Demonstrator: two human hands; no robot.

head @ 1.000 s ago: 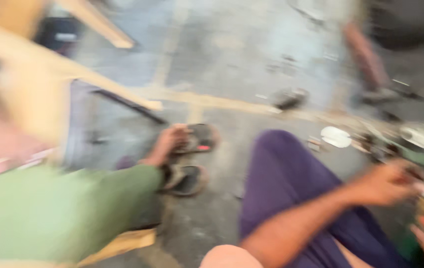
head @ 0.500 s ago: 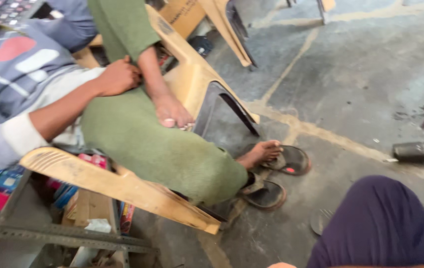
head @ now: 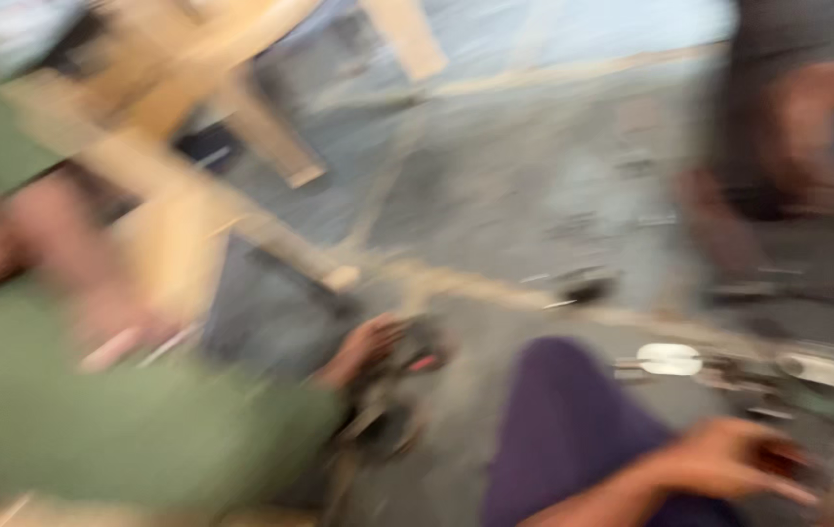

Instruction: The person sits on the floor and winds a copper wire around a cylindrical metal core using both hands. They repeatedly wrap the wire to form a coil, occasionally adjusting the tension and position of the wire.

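Grey concrete floor (head: 534,185) carries everything here, and the whole view is smeared by motion, so details are uncertain. Low at the right edge, one of the person's hands (head: 739,459) reaches out past a purple-clad knee (head: 573,429), fingers curled round something small and dark with a reddish glint; I cannot tell what it is, nor whether the grip is firm. Which hand it is the blur does not settle; the reach suggests the right. The other hand is out of view. Just beyond it on the floor lie a pale oval piece (head: 669,358) and a cluster of metal parts (head: 807,376), seemingly kept within reach. At left, another person in green trousers (head: 114,429) sits on a tan plastic chair (head: 192,146), foot resting on a sandal (head: 407,356).
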